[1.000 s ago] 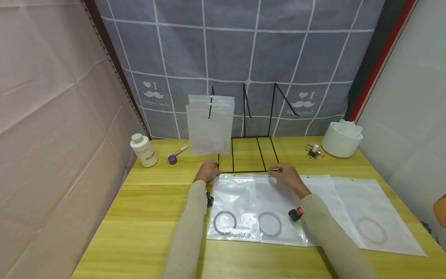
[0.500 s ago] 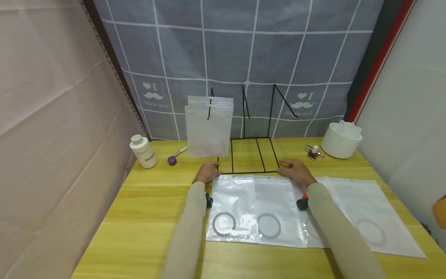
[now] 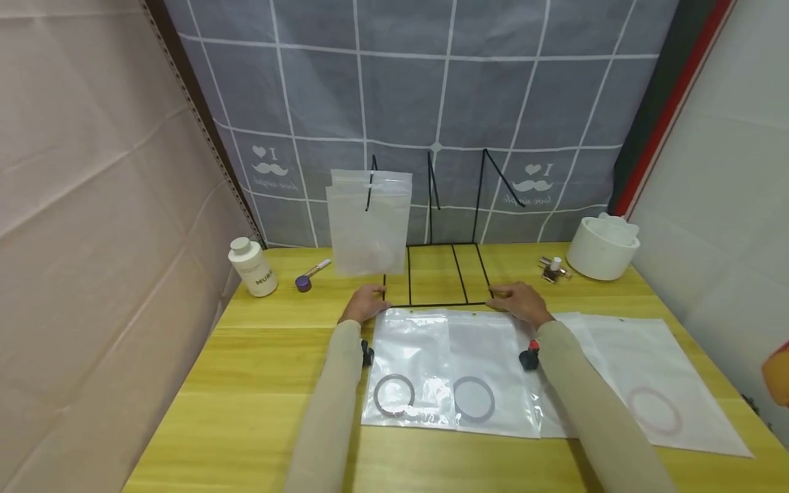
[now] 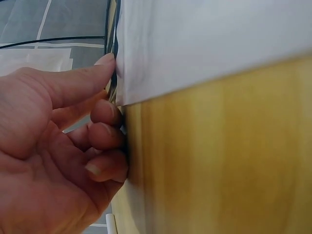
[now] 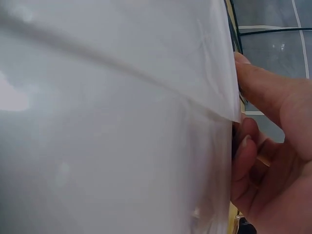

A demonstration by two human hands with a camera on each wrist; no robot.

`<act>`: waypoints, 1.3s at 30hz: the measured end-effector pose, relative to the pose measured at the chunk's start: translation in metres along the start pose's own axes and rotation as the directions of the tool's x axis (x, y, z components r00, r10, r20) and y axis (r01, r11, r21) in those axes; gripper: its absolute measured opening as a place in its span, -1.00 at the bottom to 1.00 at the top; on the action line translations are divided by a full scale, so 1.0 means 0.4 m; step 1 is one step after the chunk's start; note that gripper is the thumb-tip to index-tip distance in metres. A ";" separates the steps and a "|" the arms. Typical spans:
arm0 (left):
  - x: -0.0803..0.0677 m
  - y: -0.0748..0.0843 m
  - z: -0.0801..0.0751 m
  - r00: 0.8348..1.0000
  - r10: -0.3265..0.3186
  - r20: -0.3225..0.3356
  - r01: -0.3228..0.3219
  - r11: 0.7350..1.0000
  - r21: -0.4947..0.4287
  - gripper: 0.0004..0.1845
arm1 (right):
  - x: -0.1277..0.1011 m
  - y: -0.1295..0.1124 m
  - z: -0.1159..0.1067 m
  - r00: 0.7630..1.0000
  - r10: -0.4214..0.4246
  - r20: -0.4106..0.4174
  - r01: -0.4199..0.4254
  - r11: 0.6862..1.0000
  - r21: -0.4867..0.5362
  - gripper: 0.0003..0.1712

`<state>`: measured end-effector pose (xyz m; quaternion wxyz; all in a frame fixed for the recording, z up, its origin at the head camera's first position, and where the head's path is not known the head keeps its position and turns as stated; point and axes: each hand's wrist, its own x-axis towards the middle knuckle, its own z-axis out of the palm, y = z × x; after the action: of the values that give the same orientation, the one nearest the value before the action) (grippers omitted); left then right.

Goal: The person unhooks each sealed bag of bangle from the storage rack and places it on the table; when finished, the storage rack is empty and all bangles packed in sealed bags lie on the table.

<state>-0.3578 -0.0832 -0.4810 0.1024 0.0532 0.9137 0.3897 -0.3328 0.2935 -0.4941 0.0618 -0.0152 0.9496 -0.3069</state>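
A black wire display rack (image 3: 431,305) stands at the back of the table, its hooks rising behind its flat base. My left hand (image 3: 364,303) holds the front left corner of that base between thumb and fingers. At the front right corner, my right hand (image 3: 520,301) pinches the wire. The thumb (image 4: 90,80) lies along the rack's edge in the left wrist view, with the other fingers curled below. Frosted zip bags (image 3: 370,233) hang from the left hook. Several clear and white zip bags (image 3: 487,349) lie flat before the rack, some with a ring-shaped item inside.
A white bottle (image 3: 253,267) stands at the left, near a small tube (image 3: 319,266) and a purple-lidded jar (image 3: 303,283). A white round container (image 3: 600,253) is at the right back, with small metallic pieces (image 3: 553,270) beside it. A patterned grey cloth (image 3: 401,96) hangs behind.
My right hand has moved right along the front bar to the rack's right corner. The left hand keeps its place at the left corner.
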 end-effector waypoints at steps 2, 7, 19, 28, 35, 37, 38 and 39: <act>0.002 0.003 -0.005 1.000 0.008 0.005 -0.008 1.000 0.010 -0.48 | 0.001 -0.002 -0.002 1.000 -0.005 -0.001 0.005 1.000 -0.001 -0.29; -0.003 -0.004 -0.023 1.000 0.023 -0.009 -0.022 0.997 0.076 -0.42 | -0.002 0.001 0.001 1.000 -0.005 -0.001 0.005 1.000 0.001 -0.29; -0.085 0.035 -0.249 0.815 0.252 -0.521 -0.281 0.959 0.025 -0.76 | 0.001 0.023 0.005 0.999 0.034 -0.002 -0.034 0.999 0.019 -0.30; -0.042 0.086 -0.347 0.771 0.408 -0.488 -0.481 0.876 -0.026 -0.59 | 0.006 0.026 0.004 1.000 0.012 -0.026 -0.012 1.000 0.007 -0.30; -0.015 0.072 -0.342 0.823 0.389 -0.414 -0.485 0.860 -0.156 -0.53 | 0.001 0.023 0.015 1.000 -0.005 -0.023 0.005 1.000 0.022 -0.31; -0.016 0.073 -0.338 0.816 0.391 -0.425 -0.498 0.849 -0.176 -0.54 | -0.001 0.021 0.014 1.000 -0.001 -0.021 0.002 1.000 0.031 -0.31; -0.017 0.075 -0.337 0.811 0.393 -0.433 -0.507 0.842 -0.185 -0.56 | -0.001 0.019 0.013 1.000 0.000 -0.020 0.000 0.999 0.033 -0.32; -0.017 0.077 -0.336 0.805 0.396 -0.443 -0.515 0.836 -0.190 -0.57 | -0.002 0.018 0.011 1.000 0.002 -0.021 -0.001 0.999 0.034 -0.32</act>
<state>-0.3812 -0.1575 -0.3672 -0.1701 0.1797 0.8046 0.5398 -0.3315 0.2967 -0.5017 0.0525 -0.0103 0.9449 -0.3229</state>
